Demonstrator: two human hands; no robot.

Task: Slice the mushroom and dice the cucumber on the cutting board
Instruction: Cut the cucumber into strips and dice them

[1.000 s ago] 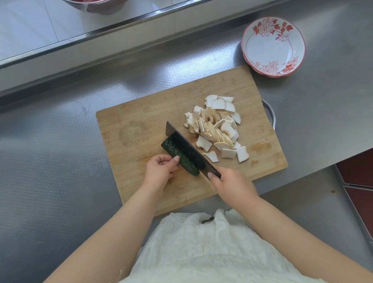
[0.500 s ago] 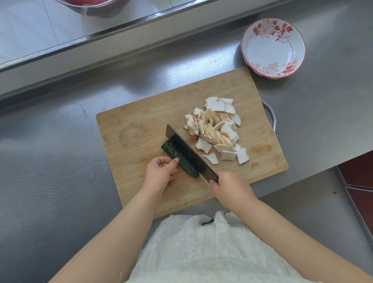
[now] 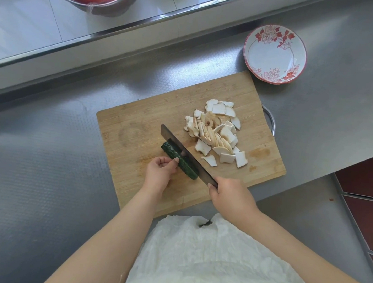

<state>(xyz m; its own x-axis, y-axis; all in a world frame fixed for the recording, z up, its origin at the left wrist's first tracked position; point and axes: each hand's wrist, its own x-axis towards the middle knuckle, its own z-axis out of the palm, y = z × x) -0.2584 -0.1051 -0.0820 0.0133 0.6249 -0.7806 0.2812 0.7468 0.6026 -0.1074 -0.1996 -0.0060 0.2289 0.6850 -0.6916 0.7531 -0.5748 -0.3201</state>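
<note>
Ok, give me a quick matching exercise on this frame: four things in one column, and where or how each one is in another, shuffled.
Things:
1. mushroom slices
2. cucumber
3. knife
4. flowered bowl

States:
A. off the cutting board, on the steel counter
B. gripped by the right hand
C. piled on the board's right part
D. steadied by the left hand

Pairs: 1-C, 2-D, 3-B, 4-A

- Steel tabletop [image 3: 49, 188], grey and finely textured, with a raised ledge [image 3: 122, 36] along its far edge.
- Wooden board [image 3: 138, 128] lies flat on the tabletop, turned at an angle.
- Flowered bowl [image 3: 275, 54] stands on the tabletop just beyond the board's far right corner.
- Metal bowl [image 3: 95, 4] with red contents sits past the ledge, well beyond the board.
</note>
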